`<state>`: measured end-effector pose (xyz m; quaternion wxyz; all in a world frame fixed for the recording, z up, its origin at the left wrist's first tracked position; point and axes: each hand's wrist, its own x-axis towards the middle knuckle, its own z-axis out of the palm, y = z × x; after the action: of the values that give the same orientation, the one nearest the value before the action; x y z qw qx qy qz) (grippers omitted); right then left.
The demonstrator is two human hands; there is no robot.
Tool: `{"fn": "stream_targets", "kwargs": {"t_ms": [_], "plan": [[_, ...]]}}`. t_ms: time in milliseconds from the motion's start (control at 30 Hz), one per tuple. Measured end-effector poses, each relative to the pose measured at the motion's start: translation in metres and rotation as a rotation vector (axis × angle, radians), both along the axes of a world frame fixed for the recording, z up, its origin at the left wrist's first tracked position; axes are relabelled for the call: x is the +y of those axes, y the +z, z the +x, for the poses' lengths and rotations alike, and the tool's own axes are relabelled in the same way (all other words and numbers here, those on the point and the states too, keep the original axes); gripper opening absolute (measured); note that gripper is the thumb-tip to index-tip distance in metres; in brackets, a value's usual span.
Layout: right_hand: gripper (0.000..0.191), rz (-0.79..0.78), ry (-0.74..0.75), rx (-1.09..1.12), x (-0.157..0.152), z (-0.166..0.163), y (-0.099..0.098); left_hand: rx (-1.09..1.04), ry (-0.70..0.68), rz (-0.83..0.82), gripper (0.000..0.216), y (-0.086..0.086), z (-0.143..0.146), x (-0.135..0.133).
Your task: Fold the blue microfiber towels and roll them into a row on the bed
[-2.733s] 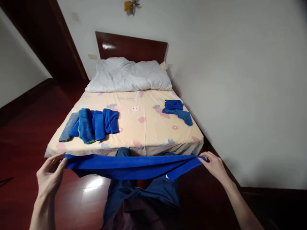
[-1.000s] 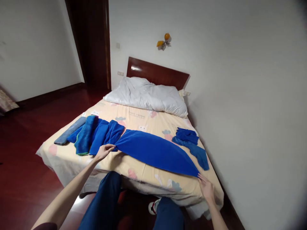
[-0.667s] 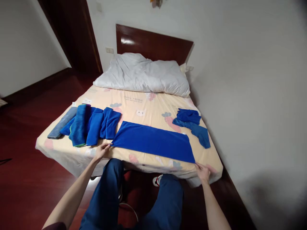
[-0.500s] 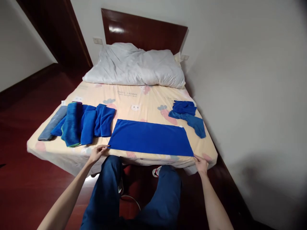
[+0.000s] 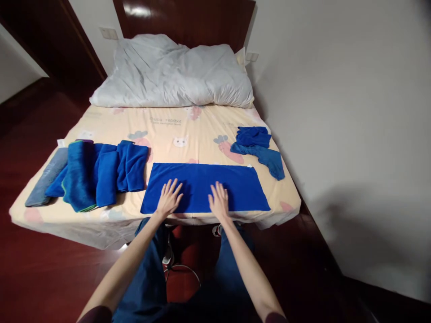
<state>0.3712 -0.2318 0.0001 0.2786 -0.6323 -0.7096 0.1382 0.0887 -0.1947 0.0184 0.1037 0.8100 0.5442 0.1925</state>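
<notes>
A blue towel [image 5: 198,184] lies flat as a long rectangle near the bed's front edge, with a small white tag at its far right corner. Over its left half is my left hand [image 5: 169,197], fingers spread and palm down. My right hand [image 5: 219,200] is likewise spread above the middle of the towel, to the right of the left one. Whether the palms touch the cloth or hover just over it, I cannot tell. Neither hand holds anything.
Several folded blue towels [image 5: 107,175] and a grey-blue one [image 5: 47,179] overlap on the left of the bed. Crumpled blue cloths [image 5: 259,146] lie at the right. A white quilt [image 5: 175,76] is bunched against the headboard [image 5: 188,18]. A wall [image 5: 336,112] stands to the right.
Both hands have let go of the towel's near corners and moved inward over it, fingers now spread. The towel stays flat; the view has shifted slightly.
</notes>
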Motion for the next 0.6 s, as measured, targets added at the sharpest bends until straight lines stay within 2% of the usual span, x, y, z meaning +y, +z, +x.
{"fn": "stream_targets", "kwargs": {"t_ms": [67, 133, 233, 300, 400, 500, 600], "plan": [[0.057, -0.073, 0.083, -0.018, 0.013, -0.029, -0.01, 0.014, 0.017, -0.016, 0.058, -0.016, 0.02, 0.003], [0.059, -0.131, 0.077, -0.038, 0.019, -0.019, -0.022, 0.031, 0.096, -0.019, 0.06, -0.031, 0.014, 0.004], [0.065, -0.115, -0.072, -0.025, 0.015, 0.048, -0.037, 0.046, 0.214, -0.001, 0.065, -0.043, -0.028, 0.013], [0.068, -0.094, -0.262, -0.025, 0.011, 0.098, -0.043, 0.047, 0.242, -0.019, 0.069, -0.045, -0.057, 0.025], [0.068, -0.19, -0.487, -0.195, 0.007, 0.143, -0.045, 0.034, 0.271, -0.093, 0.075, -0.045, -0.081, 0.048], [0.065, -0.26, -0.548, -0.372, 0.009, 0.146, -0.041, -0.002, 0.319, -0.108, 0.078, -0.043, -0.081, 0.07], [0.06, -0.24, -0.483, -0.447, 0.018, 0.126, -0.029, -0.007, 0.304, -0.026, 0.075, -0.038, -0.072, 0.088]]}}
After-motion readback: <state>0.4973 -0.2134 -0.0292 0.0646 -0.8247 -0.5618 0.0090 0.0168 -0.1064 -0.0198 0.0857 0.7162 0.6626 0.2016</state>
